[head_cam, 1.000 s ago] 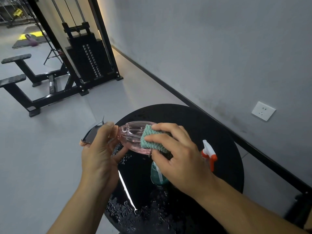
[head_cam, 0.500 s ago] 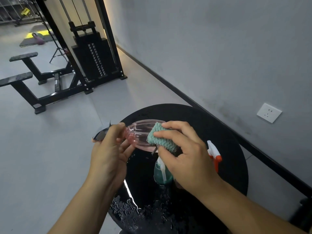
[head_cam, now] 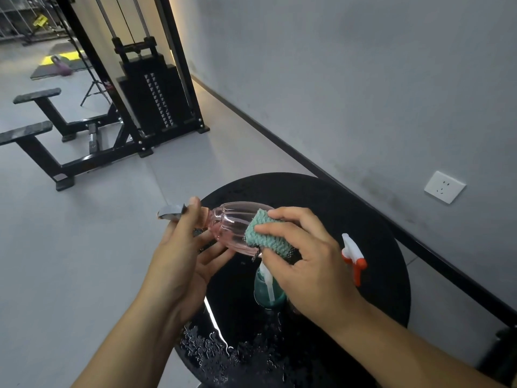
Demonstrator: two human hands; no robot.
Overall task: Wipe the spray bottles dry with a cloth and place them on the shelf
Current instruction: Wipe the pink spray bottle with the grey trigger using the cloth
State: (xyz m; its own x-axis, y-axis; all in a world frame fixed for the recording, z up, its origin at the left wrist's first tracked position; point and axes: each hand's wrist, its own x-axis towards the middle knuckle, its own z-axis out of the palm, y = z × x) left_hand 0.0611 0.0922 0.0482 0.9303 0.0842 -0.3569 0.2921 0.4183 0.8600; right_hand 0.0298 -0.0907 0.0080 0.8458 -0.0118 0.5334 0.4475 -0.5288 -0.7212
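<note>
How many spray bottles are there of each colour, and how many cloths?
Pink bottle: 1
Teal bottle: 1
Bottle with white and orange sprayer, body hidden: 1
Teal cloth: 1
Total: 4

Clear ribbed pink plastic bottle [head_cam: 235, 228], nubbly teal knitted cloth [head_cam: 268, 233], glossy wet black table [head_cam: 363, 219].

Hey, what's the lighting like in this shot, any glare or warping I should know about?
Head view: dim, even light; a bright glare streak on the wet black table; a warm glow along the far wall; wide-angle bending of the straight lines; pink spray bottle and both hands reasonably sharp.
</note>
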